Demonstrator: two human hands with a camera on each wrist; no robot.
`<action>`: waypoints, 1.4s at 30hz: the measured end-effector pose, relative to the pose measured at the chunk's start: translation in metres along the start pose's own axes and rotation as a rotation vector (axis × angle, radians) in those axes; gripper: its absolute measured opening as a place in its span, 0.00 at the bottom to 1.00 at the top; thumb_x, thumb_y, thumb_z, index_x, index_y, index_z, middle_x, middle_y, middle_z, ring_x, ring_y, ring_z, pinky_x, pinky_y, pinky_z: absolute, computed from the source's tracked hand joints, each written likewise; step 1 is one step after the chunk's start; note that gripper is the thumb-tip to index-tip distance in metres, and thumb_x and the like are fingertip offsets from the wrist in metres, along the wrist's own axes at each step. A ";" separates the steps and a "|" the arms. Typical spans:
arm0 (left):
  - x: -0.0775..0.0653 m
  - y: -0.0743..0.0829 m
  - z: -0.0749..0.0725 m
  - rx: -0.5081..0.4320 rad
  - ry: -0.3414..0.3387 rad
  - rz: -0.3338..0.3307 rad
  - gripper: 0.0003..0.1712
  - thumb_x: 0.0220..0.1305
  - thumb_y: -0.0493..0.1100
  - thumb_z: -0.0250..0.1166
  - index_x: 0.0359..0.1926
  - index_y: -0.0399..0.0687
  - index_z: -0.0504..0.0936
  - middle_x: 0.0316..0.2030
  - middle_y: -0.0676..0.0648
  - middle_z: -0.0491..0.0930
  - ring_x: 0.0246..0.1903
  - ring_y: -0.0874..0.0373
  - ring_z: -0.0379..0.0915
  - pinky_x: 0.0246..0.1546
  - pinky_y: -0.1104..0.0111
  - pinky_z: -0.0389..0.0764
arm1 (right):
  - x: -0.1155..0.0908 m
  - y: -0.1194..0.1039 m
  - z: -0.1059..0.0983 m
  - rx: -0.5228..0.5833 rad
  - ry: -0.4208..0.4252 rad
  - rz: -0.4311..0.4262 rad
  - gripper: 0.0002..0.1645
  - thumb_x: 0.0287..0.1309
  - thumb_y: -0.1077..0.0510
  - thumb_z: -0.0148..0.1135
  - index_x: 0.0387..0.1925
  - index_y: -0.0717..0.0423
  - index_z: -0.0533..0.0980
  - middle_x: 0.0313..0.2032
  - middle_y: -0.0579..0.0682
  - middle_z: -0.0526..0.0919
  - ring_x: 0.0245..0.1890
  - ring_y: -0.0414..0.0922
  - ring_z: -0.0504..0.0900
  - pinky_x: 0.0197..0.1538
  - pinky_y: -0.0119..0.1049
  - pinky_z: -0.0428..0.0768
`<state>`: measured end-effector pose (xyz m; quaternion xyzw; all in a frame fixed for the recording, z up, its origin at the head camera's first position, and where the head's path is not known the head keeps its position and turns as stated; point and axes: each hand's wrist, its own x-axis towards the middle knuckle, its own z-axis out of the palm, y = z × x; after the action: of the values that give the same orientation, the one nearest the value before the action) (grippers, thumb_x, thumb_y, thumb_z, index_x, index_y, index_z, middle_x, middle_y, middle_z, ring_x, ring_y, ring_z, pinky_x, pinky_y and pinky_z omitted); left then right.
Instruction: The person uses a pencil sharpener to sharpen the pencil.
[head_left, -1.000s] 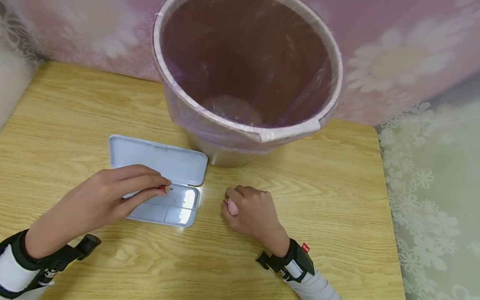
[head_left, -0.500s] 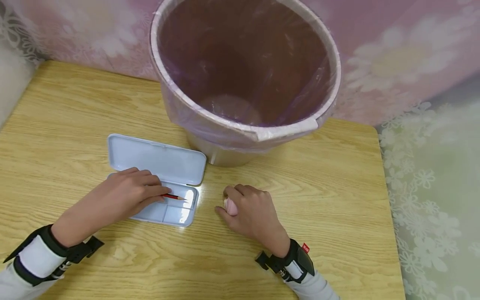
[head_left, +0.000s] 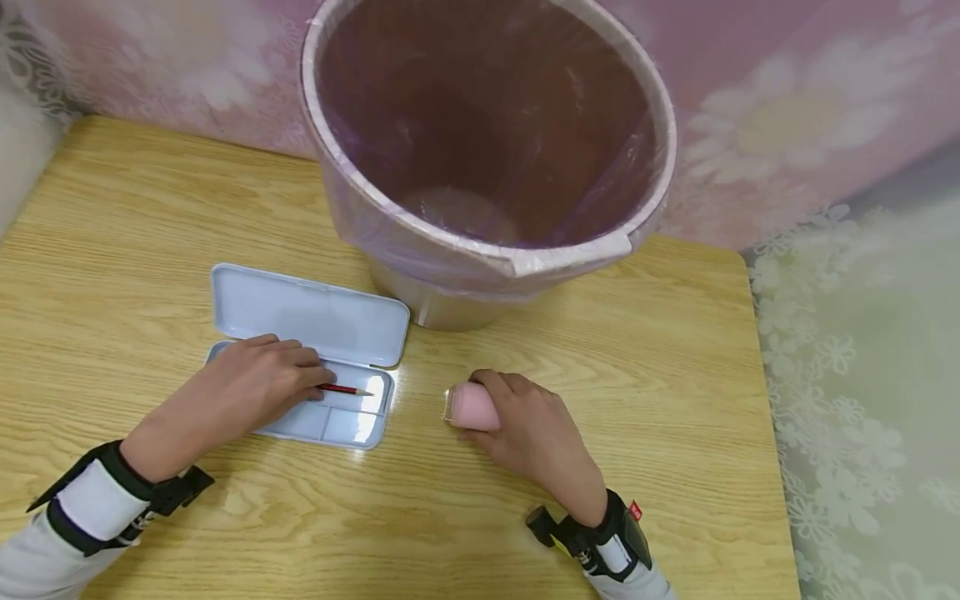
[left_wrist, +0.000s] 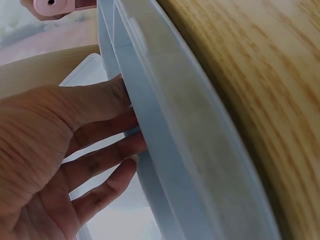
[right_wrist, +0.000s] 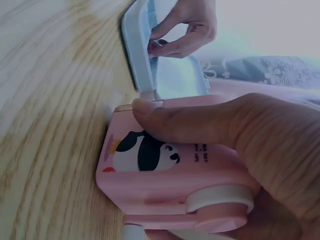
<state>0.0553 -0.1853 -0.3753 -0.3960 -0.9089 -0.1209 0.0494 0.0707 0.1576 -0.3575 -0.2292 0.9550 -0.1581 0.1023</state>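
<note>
In the head view my left hand [head_left: 251, 379] reaches into the light-blue pencil case [head_left: 307, 425], thumb and fingers at the blunt end of a short red-and-black pencil [head_left: 347, 389]. The pencil lies along the upper compartment, its sharpened tip pointing right. The left wrist view has the fingertips down inside the case wall [left_wrist: 165, 105], with the pencil out of sight. My right hand [head_left: 540, 429] grips a pink pencil sharpener [head_left: 476, 406] just above the table, right of the case. A panda print, side crank [right_wrist: 220, 220] and the thumb across its body show in the right wrist view.
The case's lid [head_left: 311, 321] lies open behind its tray, close to a large bin [head_left: 450, 308] lined with a thin clear bag. A flowered pink cloth [head_left: 787, 117] hangs behind the wooden table [head_left: 645, 358].
My left hand has lowered the pencil into the case, moving slightly right. The right hand has shifted right and turned the sharpener, so more of its pink body shows.
</note>
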 end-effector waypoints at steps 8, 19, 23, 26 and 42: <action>0.007 0.001 -0.004 -0.014 0.040 0.018 0.07 0.56 0.47 0.75 0.35 0.53 0.87 0.31 0.56 0.84 0.32 0.60 0.80 0.33 0.63 0.79 | -0.002 0.004 -0.008 0.047 0.011 -0.052 0.33 0.45 0.47 0.83 0.54 0.48 0.80 0.51 0.48 0.87 0.50 0.47 0.87 0.45 0.45 0.86; 0.058 0.038 -0.024 -0.608 -0.193 0.022 0.42 0.60 0.64 0.71 0.72 0.59 0.70 0.68 0.55 0.72 0.67 0.59 0.71 0.61 0.59 0.78 | -0.008 -0.013 -0.043 -0.028 0.070 -0.684 0.33 0.47 0.66 0.77 0.56 0.46 0.80 0.53 0.37 0.84 0.60 0.39 0.78 0.69 0.40 0.70; 0.070 0.048 -0.014 -0.832 -0.327 0.151 0.59 0.51 0.67 0.76 0.78 0.60 0.57 0.75 0.56 0.62 0.73 0.58 0.61 0.71 0.56 0.69 | -0.014 -0.024 -0.050 -0.216 0.126 -0.834 0.32 0.52 0.63 0.74 0.58 0.38 0.79 0.58 0.33 0.81 0.64 0.38 0.74 0.73 0.42 0.66; 0.074 0.057 -0.001 -0.955 -0.376 0.267 0.54 0.49 0.65 0.78 0.74 0.60 0.62 0.68 0.60 0.69 0.65 0.65 0.69 0.67 0.65 0.72 | -0.018 -0.029 -0.050 -0.292 0.135 -0.888 0.32 0.54 0.62 0.72 0.59 0.32 0.79 0.62 0.31 0.78 0.66 0.38 0.72 0.74 0.42 0.65; 0.070 0.067 -0.017 -1.009 -0.088 -0.120 0.44 0.42 0.59 0.84 0.57 0.64 0.69 0.45 0.62 0.80 0.40 0.68 0.80 0.41 0.69 0.82 | -0.021 -0.014 -0.047 0.342 0.096 -0.435 0.55 0.49 0.55 0.81 0.75 0.53 0.61 0.67 0.49 0.74 0.65 0.45 0.76 0.65 0.39 0.77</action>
<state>0.0566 -0.0956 -0.3337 -0.3223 -0.7599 -0.5304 -0.1934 0.0824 0.1676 -0.3060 -0.4004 0.8466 -0.3458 0.0577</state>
